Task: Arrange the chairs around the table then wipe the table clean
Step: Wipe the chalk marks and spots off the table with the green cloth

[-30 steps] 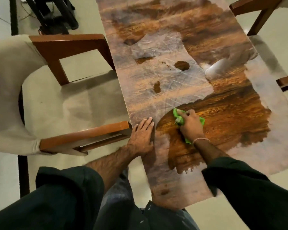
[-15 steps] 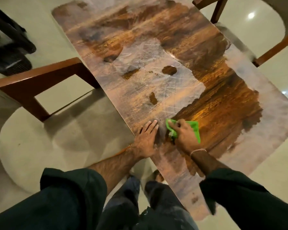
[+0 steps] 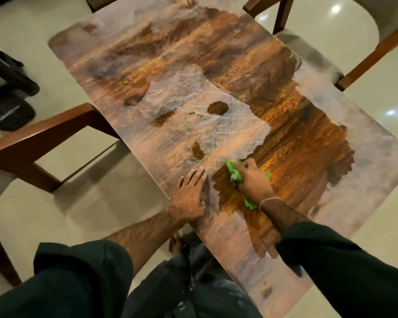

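A long wooden table [image 3: 216,65] runs from near me toward the far left, its top partly dusty white and partly wiped to dark glossy brown. My right hand [image 3: 254,180] grips a bright green cloth [image 3: 233,172] and presses it on the tabletop at the edge of the dusty patch. My left hand [image 3: 190,195] lies flat with straight fingers on the table's near left edge. One chair [image 3: 39,145] with wooden arms and a pale seat stands at the left side. Another chair [image 3: 375,47] stands at the far right.
A black stand base [image 3: 7,95] sits on the pale floor at the far left. Small dark wiped spots [image 3: 217,108] dot the dusty middle of the table. My dark trousers fill the bottom of the view.
The view has swung, so the table lies more diagonally. My right hand has slid the cloth slightly right along the dusty border. My left hand stays flat on the table edge.
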